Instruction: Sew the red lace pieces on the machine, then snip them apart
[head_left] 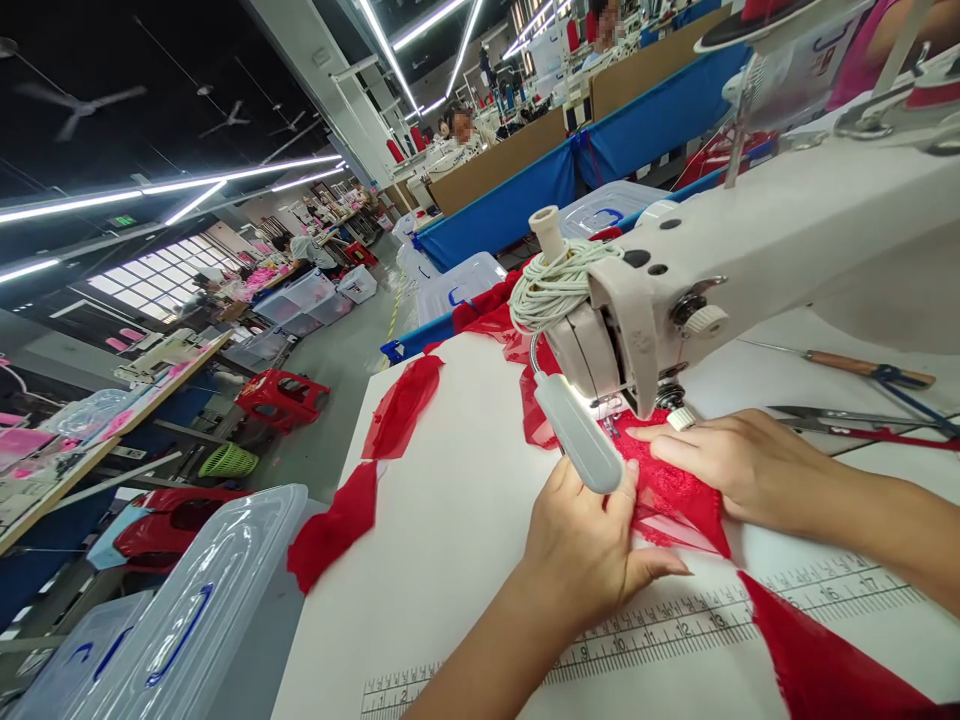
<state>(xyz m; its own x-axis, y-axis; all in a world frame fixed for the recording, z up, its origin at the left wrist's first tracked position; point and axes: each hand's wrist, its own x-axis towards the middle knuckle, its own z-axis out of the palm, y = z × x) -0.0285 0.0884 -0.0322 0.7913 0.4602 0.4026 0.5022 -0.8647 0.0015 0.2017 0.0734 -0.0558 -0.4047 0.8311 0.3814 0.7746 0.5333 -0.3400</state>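
Note:
My left hand (pixel 589 545) lies flat on the white table (pixel 450 520), fingers pressing the edge of a red lace fabric piece (pixel 675 495). Just right of it, my right hand (pixel 739 465) rests palm down on the same lace, fingertips close to the presser foot of a white sewing machine (pixel 750 250). The machine's grey lamp (pixel 577 432) sticks out above my left fingers. More red fabric (pixel 401 405) trails off to the left, across the table's edge. A red strip (pixel 817 660) crosses the printed ruler (pixel 675 630) near me.
Scissors (pixel 840 415) and a wooden-handled tool (pixel 862 367) lie right of the machine. Clear lidded plastic bins (pixel 187 610) stand on the floor at lower left. Other people sit at workstations behind blue partitions (pixel 525 200). A red stool (pixel 281 395) stands in the aisle.

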